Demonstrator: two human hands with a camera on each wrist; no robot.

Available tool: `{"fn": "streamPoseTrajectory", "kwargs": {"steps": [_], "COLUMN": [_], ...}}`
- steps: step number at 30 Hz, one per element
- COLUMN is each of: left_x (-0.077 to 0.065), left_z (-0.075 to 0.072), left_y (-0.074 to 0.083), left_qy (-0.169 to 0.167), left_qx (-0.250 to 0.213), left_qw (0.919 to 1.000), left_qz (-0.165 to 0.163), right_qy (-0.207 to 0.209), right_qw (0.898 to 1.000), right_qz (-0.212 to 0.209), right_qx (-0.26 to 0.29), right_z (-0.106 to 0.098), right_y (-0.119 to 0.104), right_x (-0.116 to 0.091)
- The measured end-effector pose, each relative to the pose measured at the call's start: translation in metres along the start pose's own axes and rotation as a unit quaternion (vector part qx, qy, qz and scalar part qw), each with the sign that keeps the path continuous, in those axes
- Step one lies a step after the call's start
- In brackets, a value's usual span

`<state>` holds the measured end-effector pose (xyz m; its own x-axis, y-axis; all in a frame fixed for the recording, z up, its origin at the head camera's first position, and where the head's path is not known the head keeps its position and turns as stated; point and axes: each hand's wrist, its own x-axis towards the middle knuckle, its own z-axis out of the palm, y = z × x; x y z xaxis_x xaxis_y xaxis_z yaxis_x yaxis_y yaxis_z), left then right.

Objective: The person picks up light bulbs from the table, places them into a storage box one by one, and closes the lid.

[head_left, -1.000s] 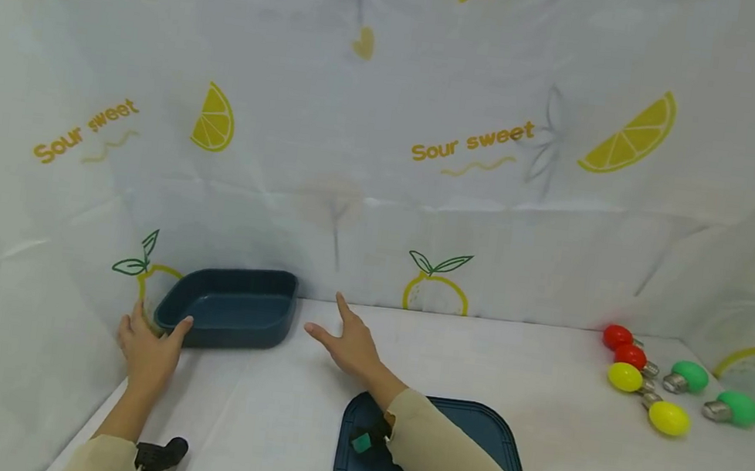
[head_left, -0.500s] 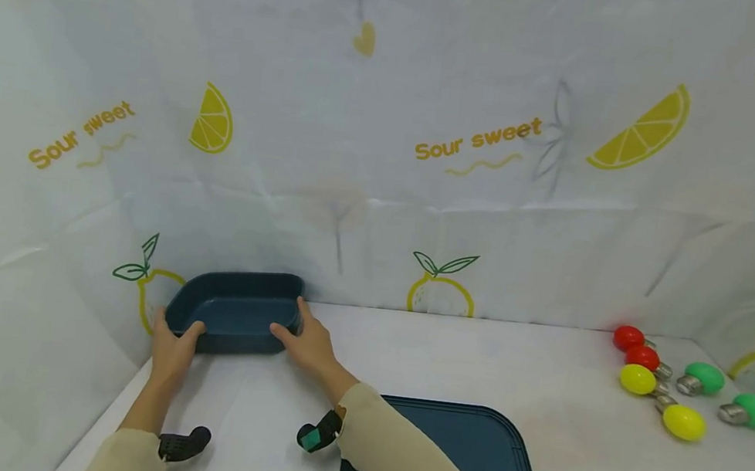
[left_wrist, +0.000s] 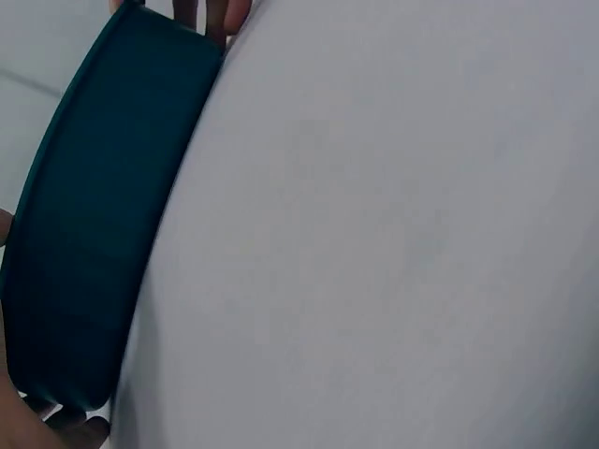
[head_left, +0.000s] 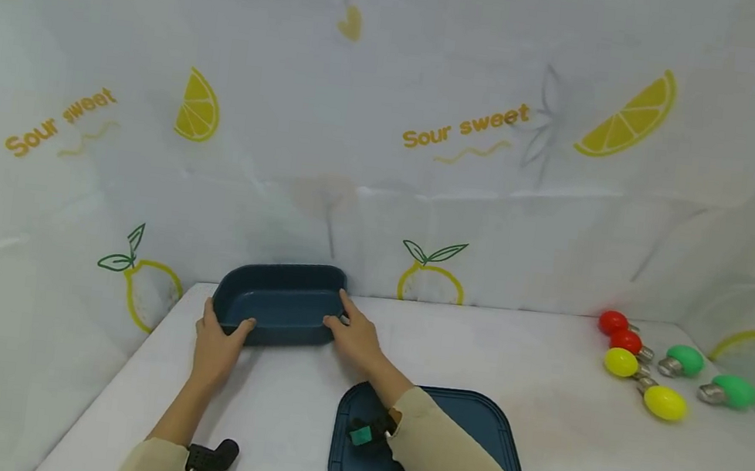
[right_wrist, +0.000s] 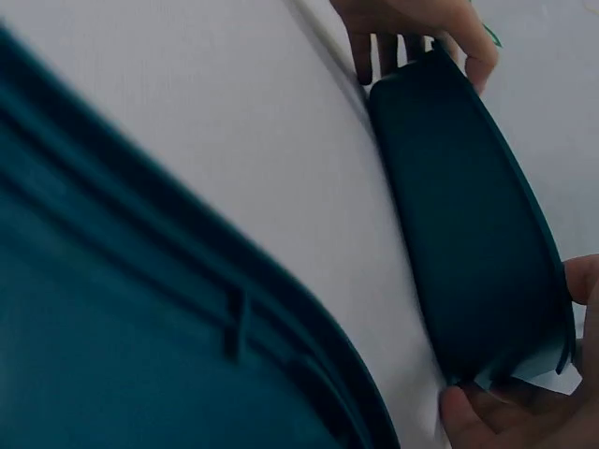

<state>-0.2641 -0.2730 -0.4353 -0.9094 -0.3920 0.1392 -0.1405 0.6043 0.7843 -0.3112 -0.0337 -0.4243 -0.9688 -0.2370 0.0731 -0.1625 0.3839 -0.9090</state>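
Note:
A dark blue rectangular box with no lid on it [head_left: 288, 307] stands near the back of the white table. My left hand [head_left: 218, 345] grips its left end, thumb over the rim and fingers along the outside. At the opposite end, my right hand [head_left: 359, 338] holds the corner with the thumb at the rim. The box's long front side [left_wrist: 112, 206] fills the left part of the left wrist view, with fingers at both ends. In the right wrist view, the same wall [right_wrist: 468, 215] shows between the two hands, its lower edge close over the table.
A dark blue lid [head_left: 488, 434] with a ridged rim lies nearer, partly under my right forearm. At the right are red bulbs [head_left: 626, 341], yellow bulbs [head_left: 664, 403] and green bulbs [head_left: 739, 392]. A lemon-printed sheet [head_left: 333, 129] hangs behind the table.
My right hand has reached left and taken hold of the box's right end. Held by both hands, the box has then shifted right, away from the left-hand sheet.

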Motion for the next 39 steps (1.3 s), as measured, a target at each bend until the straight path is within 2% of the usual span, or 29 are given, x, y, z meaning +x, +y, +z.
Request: {"fn": "streamPoseTrajectory", "kwargs": {"steps": [4, 9, 13, 18, 21, 24, 28, 30, 33, 36, 39], "left_x": [-0.010, -0.015, -0.016, -0.023, -0.028, -0.032, -0.028, -0.025, -0.019, -0.017, -0.016], "left_z": [0.025, 0.053, 0.072, 0.095, 0.107, 0.116, 0.119, 0.118, 0.116, 0.112, 0.111], "left_y": [0.014, 0.035, 0.053, 0.073, 0.083, 0.091, 0.092, 0.089, 0.081, 0.074, 0.070], "left_qy": [-0.005, -0.016, -0.029, -0.039, -0.059, -0.096, -0.171, -0.210, -0.265, -0.302, -0.319], "left_qx": [0.001, -0.002, 0.001, 0.007, 0.018, 0.026, 0.019, 0.003, -0.023, -0.034, -0.038], "left_qw": [0.9997, 0.9990, 0.9981, 0.9968, 0.9944, 0.9891, 0.9743, 0.9621, 0.9388, 0.9198, 0.9114], "left_qz": [0.023, 0.041, 0.054, 0.070, 0.085, 0.109, 0.145, 0.173, 0.219, 0.249, 0.258], "right_qy": [-0.001, 0.018, 0.031, 0.043, 0.053, 0.059, 0.034, 0.011, -0.029, -0.061, -0.075], "right_qw": [1.000, 0.999, 0.997, 0.995, 0.994, 0.993, 0.995, 0.996, 0.995, 0.993, 0.990], "right_qz": [0.017, 0.042, 0.054, 0.065, 0.075, 0.083, 0.063, 0.040, -0.010, -0.062, -0.090], "right_qx": [-0.021, -0.021, -0.038, -0.057, -0.059, -0.056, -0.064, -0.080, -0.093, -0.085, -0.078], "right_z": [-0.035, -0.071, -0.096, -0.125, -0.143, -0.163, -0.184, -0.193, -0.201, -0.205, -0.209], "right_y": [0.011, 0.026, 0.036, 0.047, 0.054, 0.062, 0.076, 0.085, 0.097, 0.107, 0.112], "right_x": [-0.006, -0.015, -0.020, -0.030, -0.037, -0.045, -0.054, -0.059, -0.067, -0.072, -0.074]}}
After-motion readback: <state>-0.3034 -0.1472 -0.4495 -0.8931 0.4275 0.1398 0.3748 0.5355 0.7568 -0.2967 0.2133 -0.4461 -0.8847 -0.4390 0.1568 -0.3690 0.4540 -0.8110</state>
